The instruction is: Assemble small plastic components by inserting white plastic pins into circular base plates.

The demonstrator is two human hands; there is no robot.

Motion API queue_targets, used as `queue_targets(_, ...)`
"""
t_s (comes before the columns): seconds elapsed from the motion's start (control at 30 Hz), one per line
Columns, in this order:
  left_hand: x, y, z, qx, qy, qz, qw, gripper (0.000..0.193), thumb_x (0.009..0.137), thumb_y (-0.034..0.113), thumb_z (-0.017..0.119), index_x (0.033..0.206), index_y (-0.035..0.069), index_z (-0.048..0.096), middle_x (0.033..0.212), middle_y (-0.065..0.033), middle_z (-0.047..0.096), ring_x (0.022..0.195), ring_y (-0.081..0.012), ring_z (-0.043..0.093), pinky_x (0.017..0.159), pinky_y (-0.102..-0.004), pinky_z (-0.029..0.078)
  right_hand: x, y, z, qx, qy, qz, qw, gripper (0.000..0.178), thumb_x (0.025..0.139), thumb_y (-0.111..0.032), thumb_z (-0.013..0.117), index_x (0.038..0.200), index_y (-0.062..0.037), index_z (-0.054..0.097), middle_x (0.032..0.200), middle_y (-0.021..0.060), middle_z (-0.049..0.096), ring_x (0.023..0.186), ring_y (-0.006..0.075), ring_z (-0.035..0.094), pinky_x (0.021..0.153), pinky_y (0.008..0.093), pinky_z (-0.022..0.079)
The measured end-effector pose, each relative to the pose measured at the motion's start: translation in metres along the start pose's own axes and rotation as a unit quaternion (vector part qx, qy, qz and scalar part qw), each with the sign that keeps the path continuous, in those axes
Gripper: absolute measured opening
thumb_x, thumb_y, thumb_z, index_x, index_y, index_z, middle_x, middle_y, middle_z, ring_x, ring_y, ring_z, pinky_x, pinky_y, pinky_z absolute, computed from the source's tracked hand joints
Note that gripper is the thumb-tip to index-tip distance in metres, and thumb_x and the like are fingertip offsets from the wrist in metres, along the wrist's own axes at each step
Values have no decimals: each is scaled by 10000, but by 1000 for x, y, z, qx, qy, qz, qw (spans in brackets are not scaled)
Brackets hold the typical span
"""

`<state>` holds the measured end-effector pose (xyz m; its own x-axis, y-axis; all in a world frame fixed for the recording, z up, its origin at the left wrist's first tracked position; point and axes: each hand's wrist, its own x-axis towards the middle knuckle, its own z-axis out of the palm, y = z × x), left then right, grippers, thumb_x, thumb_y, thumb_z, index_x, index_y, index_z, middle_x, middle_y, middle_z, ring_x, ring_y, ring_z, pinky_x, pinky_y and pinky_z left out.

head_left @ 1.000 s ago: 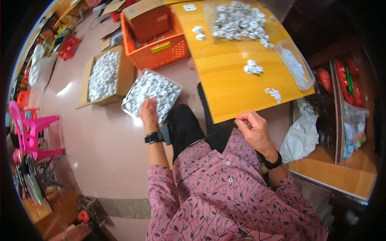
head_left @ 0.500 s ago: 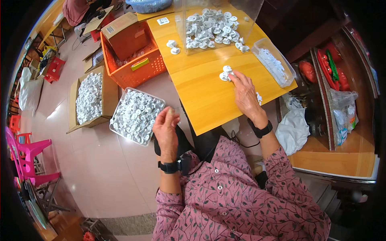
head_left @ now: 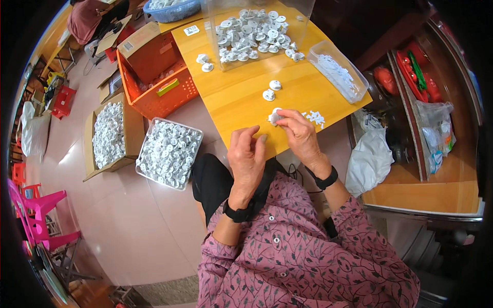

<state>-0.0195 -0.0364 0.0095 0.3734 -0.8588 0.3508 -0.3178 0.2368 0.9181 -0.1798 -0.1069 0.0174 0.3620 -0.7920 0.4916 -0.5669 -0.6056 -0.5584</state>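
Observation:
My right hand point(head_left: 303, 134) pinches a small white round plastic part point(head_left: 275, 118) between thumb and fingertips, just above the near part of the yellow table point(head_left: 231, 97). My left hand point(head_left: 246, 156) is at the table's near edge, left of that part. Its fingers are bent and the thumb stands apart from them; nothing shows between them. Two more white round parts point(head_left: 269, 94) lie on the table beyond my right hand. Small white plastic pieces point(head_left: 315, 118) are scattered beside its fingers.
A clear bin point(head_left: 211, 31) with many white parts stands at the table's far side. A clear tray point(head_left: 354, 97) of small white pieces lies at right. Left of the table are a full clear tray point(head_left: 138, 172), a cardboard box point(head_left: 88, 149) and an orange crate point(head_left: 159, 105).
My left hand has moved from beside the full clear tray to the table edge. My right hand has drawn nearer, bringing one white part away from the other two. The view has shifted slightly.

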Motion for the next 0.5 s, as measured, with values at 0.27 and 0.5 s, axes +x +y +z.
queue_targets(0.27, 19, -7, 32, 139, -40, 77, 987, 323, 874, 109, 718, 1184, 38, 663, 1032, -172, 615, 776, -283, 663, 666, -376, 530, -13, -17, 1, 37, 54, 1, 998, 216, 849, 108, 541, 1026, 35, 643, 1145, 208, 639, 1055, 389, 639, 878, 405, 536)
queue_targets(0.5, 16, -5, 36, 199, -49, 87, 975, 247, 843, 41, 683, 1090, 58, 668, 956, -165, 582, 797, -339, 637, 673, -411, 516, -40, 19, -20, -113, 125, 39, 985, 162, 862, 46, 586, 1016, 11, 624, 1047, 143, 609, 936, 351, 615, 828, 410, 507)
